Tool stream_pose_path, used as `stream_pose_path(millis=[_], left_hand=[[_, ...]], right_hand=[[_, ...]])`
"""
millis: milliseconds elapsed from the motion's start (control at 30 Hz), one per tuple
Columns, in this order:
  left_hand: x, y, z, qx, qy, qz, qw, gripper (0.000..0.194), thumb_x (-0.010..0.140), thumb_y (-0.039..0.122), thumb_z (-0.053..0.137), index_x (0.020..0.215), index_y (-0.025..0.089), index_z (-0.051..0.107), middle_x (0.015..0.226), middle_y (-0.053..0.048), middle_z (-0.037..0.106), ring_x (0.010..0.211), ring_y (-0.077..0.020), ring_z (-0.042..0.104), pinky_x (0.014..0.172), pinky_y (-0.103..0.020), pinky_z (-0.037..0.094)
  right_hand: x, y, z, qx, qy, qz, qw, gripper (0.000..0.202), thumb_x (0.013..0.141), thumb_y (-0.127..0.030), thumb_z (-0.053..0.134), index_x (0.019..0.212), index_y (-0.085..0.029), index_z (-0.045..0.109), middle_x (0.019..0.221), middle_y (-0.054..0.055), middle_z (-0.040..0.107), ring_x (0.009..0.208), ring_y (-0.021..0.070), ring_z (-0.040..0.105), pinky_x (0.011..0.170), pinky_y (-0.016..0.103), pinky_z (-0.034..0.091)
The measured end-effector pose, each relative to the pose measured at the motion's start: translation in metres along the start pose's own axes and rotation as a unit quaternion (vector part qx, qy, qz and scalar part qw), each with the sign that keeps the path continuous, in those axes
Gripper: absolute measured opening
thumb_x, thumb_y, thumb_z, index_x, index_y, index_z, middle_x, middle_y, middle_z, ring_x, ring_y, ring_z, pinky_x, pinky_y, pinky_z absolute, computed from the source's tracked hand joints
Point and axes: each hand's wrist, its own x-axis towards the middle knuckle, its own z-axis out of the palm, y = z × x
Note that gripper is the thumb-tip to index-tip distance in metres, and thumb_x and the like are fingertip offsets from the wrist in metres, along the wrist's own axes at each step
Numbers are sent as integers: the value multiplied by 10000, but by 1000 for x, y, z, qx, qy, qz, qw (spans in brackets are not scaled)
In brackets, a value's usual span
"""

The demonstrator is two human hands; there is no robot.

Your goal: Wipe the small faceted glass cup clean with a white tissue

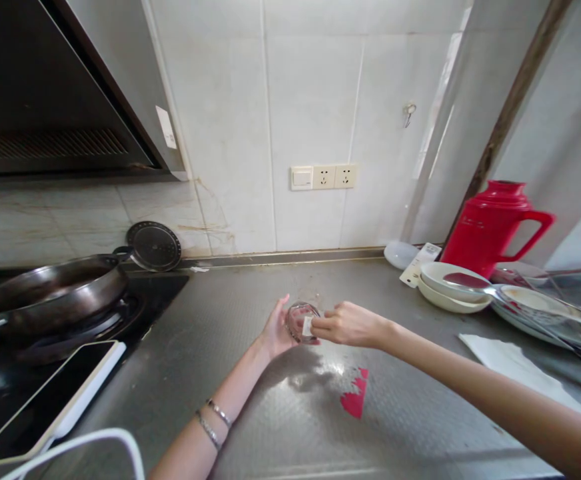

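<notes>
A small clear glass vessel (pixel 298 313), round at the rim, rests in my left hand (pixel 274 331), whose fingers curl around its side and underneath. My right hand (pixel 343 325) pinches a small white piece, like folded tissue or paper (pixel 307 327), at the glass's near side. Whether that piece is inside the glass or against its outside I cannot tell. Both hands are just above the grey metal counter (pixel 250 407). Below them lies a torn pink-red scrap (pixel 355 397) with a jagged edge.
On the left, a steel pan (pixel 50 297) sits on the black stove, with a phone-like white device (pixel 50 407) and cable in front. At right stand a red thermos (pixel 490 227), stacked bowls (pixel 453 303), plates with utensils, and a white paper sheet (pixel 515 367).
</notes>
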Motion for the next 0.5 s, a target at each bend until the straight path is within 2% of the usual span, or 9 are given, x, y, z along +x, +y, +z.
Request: stream_pose_path(millis=[100,233,367,433,500], left_hand=[[3,-3,-1,10,33,1,999,556,860,584,454,960,83,673,745,-128,718,647,-254,665,738,-498,508],[7,-7,2,6,102,85,991,364,879,434,504,862,118,684,759,-97,720,650,-219,656,709,-437,524],[10,-5,2,-4,142,145,979,339,872,387,489,824,118,689,733,-83,706,628,-181,627,666,-350,508],[10,-4,0,-9,145,163,976,349,866,380,475,817,110,691,759,-92,708,650,-176,629,635,-301,485],[10,-3,-3,-14,138,188,972,347,851,373,477,814,102,690,789,-100,711,692,-183,640,629,-276,468]], right_hand=[[3,8,2,-16,3,-15,1000,207,991,-148,341,930,-162,538,850,30,617,626,100,537,470,250,245],[8,13,10,-9,-8,20,1000,192,968,-130,382,929,-154,568,930,54,634,633,102,561,480,240,278],[18,-2,21,74,-14,126,989,225,904,-82,415,1031,-162,583,1056,91,634,696,120,611,529,225,364],[27,-17,26,128,-4,189,974,273,857,-75,444,1076,-176,572,1129,96,618,743,138,635,559,223,399],[39,-32,32,187,25,252,949,296,833,-96,473,1098,-185,570,1113,84,622,786,159,646,597,229,428]])
